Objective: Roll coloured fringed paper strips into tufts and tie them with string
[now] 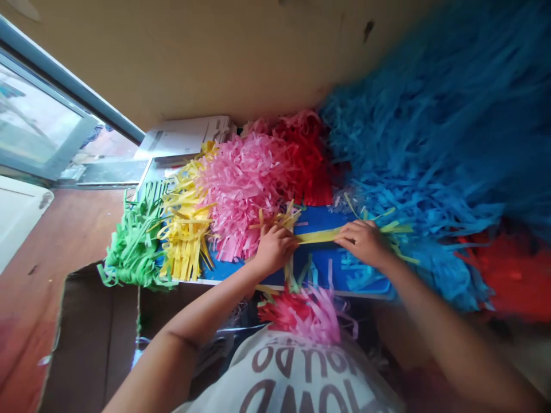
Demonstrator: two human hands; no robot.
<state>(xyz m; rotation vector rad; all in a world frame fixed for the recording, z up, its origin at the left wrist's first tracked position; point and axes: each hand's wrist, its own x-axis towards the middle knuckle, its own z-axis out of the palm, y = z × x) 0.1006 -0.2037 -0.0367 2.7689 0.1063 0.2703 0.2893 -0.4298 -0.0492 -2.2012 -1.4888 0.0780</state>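
Note:
A yellow fringed paper strip [318, 236] is stretched level between my two hands over the blue tabletop [258, 276]. My left hand [275, 248] is closed round its left end, where cut yellow fringe spreads out above and below the fingers. Toward the other end, my right hand [362, 242] pinches the strip, and loose yellow-green tails stick out to the right of it. Just left of my left hand lies a pile of pink fringe [247, 183]. Blue fringe [400, 201] lies close beyond my right hand. The fingertips partly hide the strip's ends.
Yellow [187, 229] and green fringe bundles [140, 246] hang over the table's left side. Red fringe [312, 166] and a paper stack [185, 137] lie along the wall. Pink and red strips [310, 312] rest at my lap. A cardboard box [94, 327] stands below left.

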